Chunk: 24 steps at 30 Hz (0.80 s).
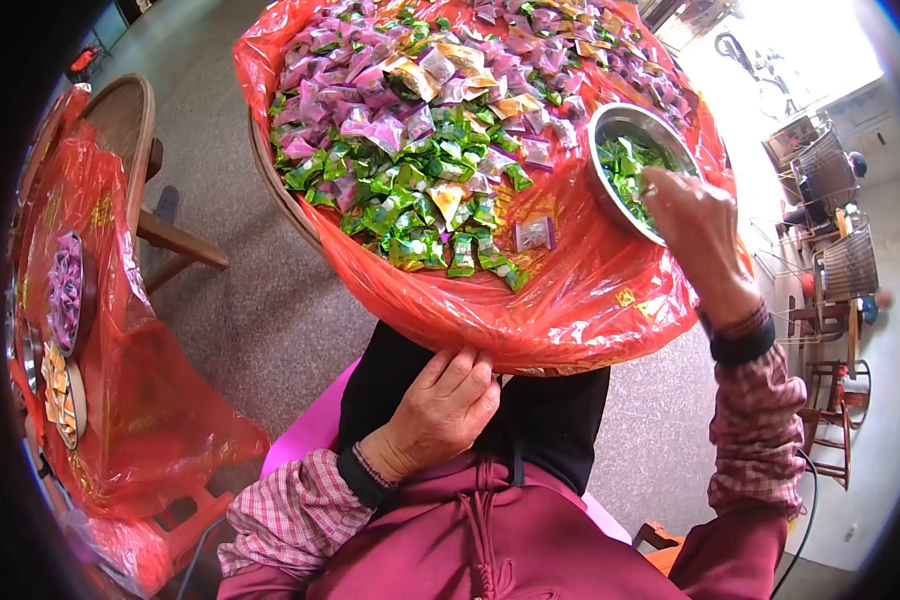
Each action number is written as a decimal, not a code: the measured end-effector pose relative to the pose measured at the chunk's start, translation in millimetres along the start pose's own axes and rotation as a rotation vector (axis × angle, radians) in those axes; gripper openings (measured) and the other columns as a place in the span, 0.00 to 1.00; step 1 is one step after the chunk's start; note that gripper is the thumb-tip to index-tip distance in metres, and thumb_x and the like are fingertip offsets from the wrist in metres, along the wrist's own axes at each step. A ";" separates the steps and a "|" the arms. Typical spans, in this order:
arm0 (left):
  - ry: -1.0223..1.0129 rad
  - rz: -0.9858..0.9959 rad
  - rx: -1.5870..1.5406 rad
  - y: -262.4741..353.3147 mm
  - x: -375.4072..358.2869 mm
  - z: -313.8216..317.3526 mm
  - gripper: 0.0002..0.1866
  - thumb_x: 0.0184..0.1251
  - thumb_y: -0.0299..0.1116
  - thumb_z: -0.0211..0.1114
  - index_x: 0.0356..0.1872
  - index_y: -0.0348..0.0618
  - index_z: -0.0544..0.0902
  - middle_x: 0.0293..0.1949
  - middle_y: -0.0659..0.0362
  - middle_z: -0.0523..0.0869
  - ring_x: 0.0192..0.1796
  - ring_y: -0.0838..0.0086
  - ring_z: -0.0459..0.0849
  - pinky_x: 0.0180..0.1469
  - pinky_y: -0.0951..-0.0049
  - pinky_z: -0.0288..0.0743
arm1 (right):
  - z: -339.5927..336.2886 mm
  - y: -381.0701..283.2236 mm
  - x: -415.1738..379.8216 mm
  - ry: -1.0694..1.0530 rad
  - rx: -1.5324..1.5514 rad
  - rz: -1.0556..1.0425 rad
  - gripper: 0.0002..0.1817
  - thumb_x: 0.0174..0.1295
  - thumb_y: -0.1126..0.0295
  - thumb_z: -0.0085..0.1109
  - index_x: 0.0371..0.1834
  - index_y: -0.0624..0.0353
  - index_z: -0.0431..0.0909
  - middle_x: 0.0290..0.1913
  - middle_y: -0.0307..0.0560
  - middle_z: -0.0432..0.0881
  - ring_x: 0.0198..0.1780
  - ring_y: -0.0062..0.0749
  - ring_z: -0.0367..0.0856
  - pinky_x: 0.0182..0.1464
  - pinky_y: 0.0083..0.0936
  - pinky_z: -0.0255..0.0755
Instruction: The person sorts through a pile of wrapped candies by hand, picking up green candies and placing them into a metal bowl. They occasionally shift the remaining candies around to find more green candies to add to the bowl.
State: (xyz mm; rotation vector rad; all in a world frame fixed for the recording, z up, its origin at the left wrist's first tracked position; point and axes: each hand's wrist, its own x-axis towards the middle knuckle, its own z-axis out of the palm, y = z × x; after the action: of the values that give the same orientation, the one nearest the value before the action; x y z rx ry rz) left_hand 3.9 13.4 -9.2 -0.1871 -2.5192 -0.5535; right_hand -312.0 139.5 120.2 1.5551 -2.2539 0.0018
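A round table covered with a red plastic sheet (590, 290) carries a heap of small wrapped packets. Purple packets (370, 90) lie toward the back, green packets (420, 190) toward the front, with a few orange ones (448, 200) among them. At the right of the table stands a metal bowl (599, 165) with green packets (630, 165) in it. My right hand (695, 225) is over the bowl's right rim, fingers curled and pointing down inside; what they hold is hidden. At the near edge, my left hand (445, 405) has its fingers closed on the sheet.
To the left, another table under red plastic (160, 400) holds a dish of purple packets (67, 290) and a dish of orange packets (62, 400). A wooden chair (140, 150) stands beside it. Racks with baskets (840, 260) line the right wall.
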 end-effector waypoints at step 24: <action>-0.027 0.023 -0.035 -3.1 -2.0 1.9 0.16 0.50 0.30 0.71 0.42 0.36 0.83 0.45 0.46 0.84 0.52 0.53 0.85 0.60 0.54 0.79 | 41.5 -110.9 2.8 -0.297 0.264 -0.435 0.03 0.57 0.74 0.61 0.32 0.61 0.79 0.31 0.51 0.82 0.37 0.45 0.86 0.37 0.40 0.78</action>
State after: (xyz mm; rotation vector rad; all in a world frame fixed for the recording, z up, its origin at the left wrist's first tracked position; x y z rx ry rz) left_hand 3.9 11.4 -12.9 -0.2387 -2.5316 -0.5902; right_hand -226.7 85.5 58.3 2.2961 -2.1395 -0.0595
